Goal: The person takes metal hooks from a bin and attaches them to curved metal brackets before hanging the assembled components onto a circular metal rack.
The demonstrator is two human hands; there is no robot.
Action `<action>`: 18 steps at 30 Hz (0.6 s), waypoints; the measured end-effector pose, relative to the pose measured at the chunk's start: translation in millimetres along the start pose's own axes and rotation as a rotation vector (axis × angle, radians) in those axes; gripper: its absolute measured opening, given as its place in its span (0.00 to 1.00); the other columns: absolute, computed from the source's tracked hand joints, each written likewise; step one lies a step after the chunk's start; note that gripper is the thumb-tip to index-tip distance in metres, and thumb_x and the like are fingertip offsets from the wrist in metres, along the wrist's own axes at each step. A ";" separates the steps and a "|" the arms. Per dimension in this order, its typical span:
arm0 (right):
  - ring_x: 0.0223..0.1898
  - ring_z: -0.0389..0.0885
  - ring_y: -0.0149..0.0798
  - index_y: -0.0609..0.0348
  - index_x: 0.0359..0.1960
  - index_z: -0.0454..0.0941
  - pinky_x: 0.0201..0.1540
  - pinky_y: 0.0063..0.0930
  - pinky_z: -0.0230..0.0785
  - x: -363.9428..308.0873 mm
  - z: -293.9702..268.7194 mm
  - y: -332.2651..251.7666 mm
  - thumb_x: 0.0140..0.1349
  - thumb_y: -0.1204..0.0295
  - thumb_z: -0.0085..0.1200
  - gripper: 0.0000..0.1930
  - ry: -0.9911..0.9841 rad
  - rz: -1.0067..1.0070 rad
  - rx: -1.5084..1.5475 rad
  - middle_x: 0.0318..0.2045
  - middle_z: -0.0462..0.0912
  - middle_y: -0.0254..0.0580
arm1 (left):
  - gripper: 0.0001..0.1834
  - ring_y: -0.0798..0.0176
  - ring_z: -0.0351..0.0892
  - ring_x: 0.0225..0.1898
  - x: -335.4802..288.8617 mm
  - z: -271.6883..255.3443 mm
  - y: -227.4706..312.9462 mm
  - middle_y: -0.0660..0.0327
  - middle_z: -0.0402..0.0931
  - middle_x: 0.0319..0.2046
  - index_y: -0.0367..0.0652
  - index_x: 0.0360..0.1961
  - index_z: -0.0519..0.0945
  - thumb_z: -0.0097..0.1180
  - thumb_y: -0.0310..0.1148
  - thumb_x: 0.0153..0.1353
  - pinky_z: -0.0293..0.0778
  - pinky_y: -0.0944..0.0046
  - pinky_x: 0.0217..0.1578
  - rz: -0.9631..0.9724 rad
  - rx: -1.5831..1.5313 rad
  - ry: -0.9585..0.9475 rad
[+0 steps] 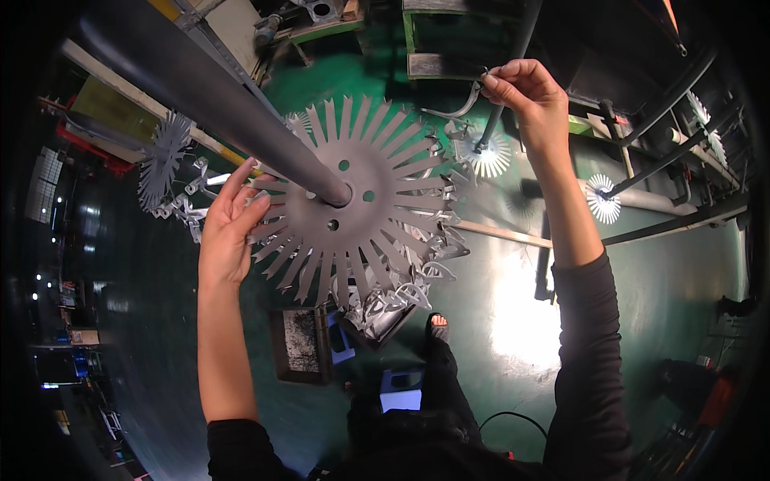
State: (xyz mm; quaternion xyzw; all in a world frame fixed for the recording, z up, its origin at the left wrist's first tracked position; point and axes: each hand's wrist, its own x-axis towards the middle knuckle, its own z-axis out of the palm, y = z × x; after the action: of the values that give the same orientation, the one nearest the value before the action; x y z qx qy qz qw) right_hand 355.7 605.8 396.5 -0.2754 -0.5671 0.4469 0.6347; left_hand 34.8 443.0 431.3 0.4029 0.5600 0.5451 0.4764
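Note:
A grey metal disc (353,164) with long notched prongs all round its edge is in front of me, fixed on a thick dark pole (233,96) through its centre. My left hand (228,228) is at the disc's left edge, thumb and fingers closed about the prongs there. Up and to the right, beyond the rim, my right hand (529,100) pinches the end of a thin curved metal piece (457,108) between thumb and fingers. Below the disc, a heap of shiny bent metal pieces (393,301) fills a dark bin, partly hidden by the prongs.
Other pronged discs on poles stand around: one at the left (164,160), one behind my right hand (488,152) and one farther right (603,199). Near my feet are a dark tray (277,345) and a blue stool (401,391). Green-framed shelving (409,36) stands at the back.

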 end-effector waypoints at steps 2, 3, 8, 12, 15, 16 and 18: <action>0.30 0.79 0.29 0.65 0.31 0.73 0.37 0.21 0.75 2.2 7.4 12.3 0.53 0.82 0.57 0.06 -0.016 0.022 0.031 0.28 0.80 0.38 | 0.30 0.69 0.76 0.41 -1.3 1.6 0.6 0.56 0.71 0.47 0.37 0.61 0.59 0.50 0.18 0.56 0.78 0.72 0.36 0.005 0.001 0.013; 0.31 0.79 0.28 0.65 0.31 0.73 0.37 0.21 0.75 2.0 11.3 15.4 0.53 0.82 0.57 0.06 -0.017 0.050 0.013 0.28 0.80 0.37 | 0.30 0.69 0.76 0.41 -1.4 1.9 0.0 0.56 0.71 0.47 0.37 0.61 0.59 0.50 0.19 0.56 0.78 0.72 0.35 0.004 0.000 0.012; 0.32 0.79 0.28 0.64 0.30 0.72 0.39 0.21 0.74 2.5 26.3 29.8 0.52 0.83 0.58 0.07 -0.089 0.078 0.080 0.28 0.80 0.37 | 0.28 0.70 0.76 0.40 -0.4 -6.1 -5.4 0.57 0.70 0.47 0.36 0.60 0.59 0.49 0.19 0.56 0.79 0.73 0.35 0.025 0.020 -0.005; 0.34 0.79 0.29 0.64 0.29 0.70 0.42 0.23 0.74 -2.3 35.1 38.8 0.52 0.84 0.57 0.08 -0.152 0.083 0.137 0.30 0.80 0.39 | 0.26 0.71 0.76 0.40 -3.9 2.1 -2.1 0.57 0.71 0.46 0.36 0.57 0.62 0.49 0.19 0.56 0.79 0.75 0.34 0.019 0.022 0.029; 0.35 0.78 0.30 0.63 0.27 0.67 0.43 0.24 0.73 -6.9 42.1 38.1 0.52 0.86 0.55 0.08 -0.198 0.065 0.183 0.30 0.79 0.41 | 0.23 0.71 0.76 0.40 -5.0 2.9 0.2 0.58 0.71 0.46 0.35 0.55 0.64 0.49 0.18 0.56 0.79 0.75 0.34 0.007 0.021 0.023; 0.35 0.77 0.30 0.63 0.27 0.67 0.43 0.24 0.73 -8.9 44.1 37.1 0.52 0.86 0.55 0.09 -0.211 0.060 0.183 0.29 0.79 0.41 | 0.23 0.71 0.76 0.40 -5.1 3.2 0.3 0.58 0.71 0.46 0.35 0.54 0.65 0.49 0.18 0.56 0.79 0.75 0.34 0.003 0.016 0.019; 0.35 0.77 0.30 0.62 0.26 0.67 0.43 0.24 0.72 -13.3 48.2 33.3 0.52 0.86 0.55 0.09 -0.236 0.048 0.184 0.29 0.79 0.41 | 0.22 0.70 0.76 0.40 -5.2 0.0 -1.7 0.58 0.71 0.45 0.35 0.54 0.65 0.49 0.19 0.56 0.79 0.74 0.34 0.009 0.002 0.021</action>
State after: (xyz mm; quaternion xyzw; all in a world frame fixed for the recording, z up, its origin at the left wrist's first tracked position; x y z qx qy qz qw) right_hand 301.2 601.4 371.5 -0.1750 -0.5878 0.5413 0.5753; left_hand 36.1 437.8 430.1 0.4003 0.5637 0.5510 0.4674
